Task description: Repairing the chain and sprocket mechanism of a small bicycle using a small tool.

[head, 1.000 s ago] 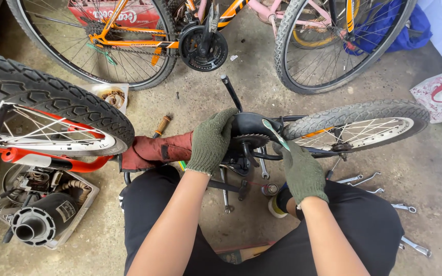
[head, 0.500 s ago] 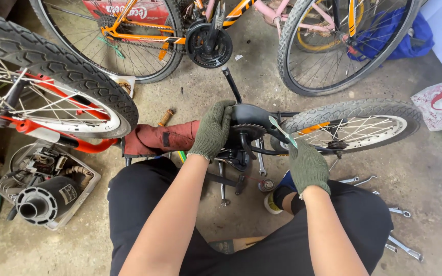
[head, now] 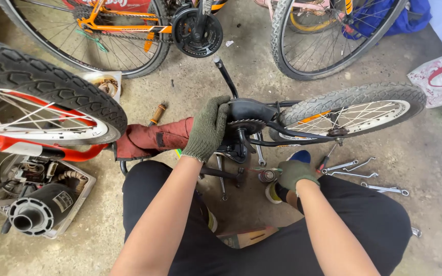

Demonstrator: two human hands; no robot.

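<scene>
Right hand [head: 295,174]: dropping lower than before, now clenching a small tool beside the wrenches [head: 364,174].
Left hand [head: 208,128]: gripping the black chain guard [head: 251,110], pressing its left edge.
Small bike [head: 333,115]: lying centre, floor room open right.

right hand [head: 295,174] dropped from chainguard [head: 251,110]

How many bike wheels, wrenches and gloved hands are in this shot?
Bike wheels: 4 (orange bike's, pink bike's, red bike's, small bike's)
Wrenches on the floor: 4
Gloved hands: 2 (left hand, right hand)
Total: 10
</scene>
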